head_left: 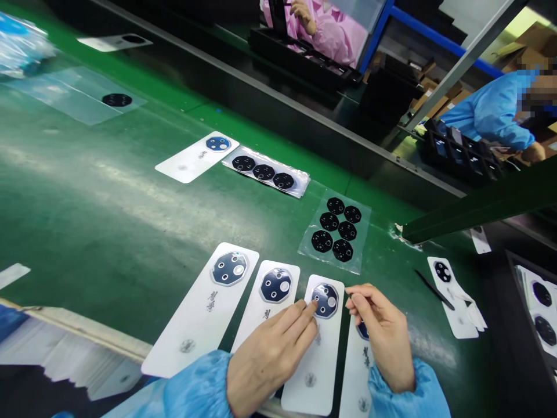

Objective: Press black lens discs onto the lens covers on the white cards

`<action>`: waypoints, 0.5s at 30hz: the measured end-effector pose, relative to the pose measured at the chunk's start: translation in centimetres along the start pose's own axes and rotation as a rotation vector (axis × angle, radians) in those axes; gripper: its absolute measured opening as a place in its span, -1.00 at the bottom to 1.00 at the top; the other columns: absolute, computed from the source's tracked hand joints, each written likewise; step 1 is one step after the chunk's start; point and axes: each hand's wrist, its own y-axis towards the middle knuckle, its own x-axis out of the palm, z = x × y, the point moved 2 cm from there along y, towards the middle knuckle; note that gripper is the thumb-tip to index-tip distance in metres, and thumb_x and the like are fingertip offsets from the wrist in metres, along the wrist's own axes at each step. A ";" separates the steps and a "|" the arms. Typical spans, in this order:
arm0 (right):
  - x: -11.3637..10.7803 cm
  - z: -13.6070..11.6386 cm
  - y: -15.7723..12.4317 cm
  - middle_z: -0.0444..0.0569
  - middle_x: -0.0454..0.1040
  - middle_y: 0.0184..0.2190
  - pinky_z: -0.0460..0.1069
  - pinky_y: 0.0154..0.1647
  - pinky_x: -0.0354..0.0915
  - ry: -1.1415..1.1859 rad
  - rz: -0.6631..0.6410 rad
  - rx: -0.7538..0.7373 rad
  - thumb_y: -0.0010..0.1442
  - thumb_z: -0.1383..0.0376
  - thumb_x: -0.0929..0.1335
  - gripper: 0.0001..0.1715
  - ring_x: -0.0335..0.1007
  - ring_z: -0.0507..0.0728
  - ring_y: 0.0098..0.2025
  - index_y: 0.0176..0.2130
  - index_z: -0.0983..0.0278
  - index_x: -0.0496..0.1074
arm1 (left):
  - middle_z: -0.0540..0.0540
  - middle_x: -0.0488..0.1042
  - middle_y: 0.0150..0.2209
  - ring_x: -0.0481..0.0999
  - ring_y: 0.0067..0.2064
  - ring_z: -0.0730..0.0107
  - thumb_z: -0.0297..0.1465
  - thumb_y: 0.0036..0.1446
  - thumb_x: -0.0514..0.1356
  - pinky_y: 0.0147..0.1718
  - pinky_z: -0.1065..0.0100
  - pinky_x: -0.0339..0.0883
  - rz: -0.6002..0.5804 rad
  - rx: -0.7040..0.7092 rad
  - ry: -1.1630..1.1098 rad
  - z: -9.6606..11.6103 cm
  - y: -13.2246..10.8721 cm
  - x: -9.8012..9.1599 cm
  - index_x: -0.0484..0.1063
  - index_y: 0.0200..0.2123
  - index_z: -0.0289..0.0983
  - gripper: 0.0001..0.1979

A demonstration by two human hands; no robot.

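Observation:
Several white phone back covers lie side by side near me on the green belt. My left hand (pixel 272 354) rests flat on the third cover (pixel 311 360), fingers stretched out, fingertips touching its dark octagonal camera piece (pixel 325 299). My right hand (pixel 383 334) is curled over the fourth cover (pixel 354 371), fingers pinched together near the third cover's right edge; what they hold is too small to make out. Two more covers (pixel 202 316) (pixel 265 305) lie to the left.
A clear sheet of several black octagonal stickers (pixel 336 231) lies just beyond the covers. Further back are a strip of three stickers (pixel 265 172) and another white cover (pixel 195 158). Black tweezers (pixel 433 289) and loose covers lie right. People in pink and blue work across the belt.

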 end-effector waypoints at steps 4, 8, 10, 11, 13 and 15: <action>0.0 0.3 0.1 -0.05 0.37 -0.26 -0.07 -0.43 0.37 0.100 -0.073 -0.017 0.15 0.24 0.36 -0.84 0.35 -0.01 -0.46 -0.29 0.23 0.52 | -0.24 0.50 -0.12 0.49 -0.12 0.29 -0.64 0.25 -0.20 -0.12 0.31 0.33 -0.002 0.014 0.022 0.1 0.0 0.2 0.39 -0.24 -0.45 -0.64; -0.2 0.5 0.1 -0.11 0.36 -0.34 -0.06 -0.42 0.38 0.197 -0.053 0.029 0.10 0.26 0.39 -0.69 0.36 0.00 -0.46 -0.10 0.18 0.41 | -0.24 0.50 -0.13 0.48 -0.12 0.28 -0.64 0.24 -0.20 -0.10 0.29 0.29 -0.014 0.026 0.045 0.2 0.0 0.4 0.39 -0.23 -0.45 -0.64; -0.1 0.5 0.1 -0.14 0.36 -0.39 -0.08 -0.48 0.34 0.203 -0.034 0.075 0.08 0.23 0.41 -0.69 0.33 -0.02 -0.51 -0.14 0.19 0.38 | -0.24 0.50 -0.12 0.48 -0.12 0.26 -0.63 0.24 -0.20 -0.09 0.28 0.27 -0.023 0.032 0.049 0.3 0.0 0.4 0.39 -0.24 -0.44 -0.64; 0.0 0.5 0.2 -0.14 0.37 -0.41 -0.09 -0.52 0.31 0.175 -0.040 0.103 0.08 0.20 0.41 -0.74 0.31 -0.04 -0.55 -0.20 0.21 0.38 | -0.24 0.50 -0.13 0.47 -0.12 0.26 -0.63 0.24 -0.20 -0.09 0.28 0.26 -0.023 0.037 0.051 0.3 0.0 0.4 0.39 -0.24 -0.44 -0.64; 0.4 0.4 0.3 -0.13 0.37 -0.45 -0.09 -0.56 0.24 0.071 -0.077 0.127 0.12 0.15 0.36 -0.79 0.26 -0.05 -0.59 -0.31 0.25 0.39 | -0.24 0.49 -0.13 0.47 -0.13 0.27 -0.62 0.24 -0.21 -0.08 0.27 0.25 -0.026 0.040 0.056 0.4 0.0 0.4 0.38 -0.25 -0.43 -0.64; 1.0 0.1 0.5 -0.11 0.35 -0.43 -0.07 -0.50 0.23 -0.066 -0.116 0.055 0.17 0.15 0.32 -0.79 0.26 -0.01 -0.52 -0.34 0.24 0.42 | -0.24 0.49 -0.13 0.47 -0.13 0.28 -0.62 0.24 -0.21 -0.07 0.27 0.24 -0.027 0.036 0.060 0.4 0.0 0.4 0.37 -0.24 -0.43 -0.64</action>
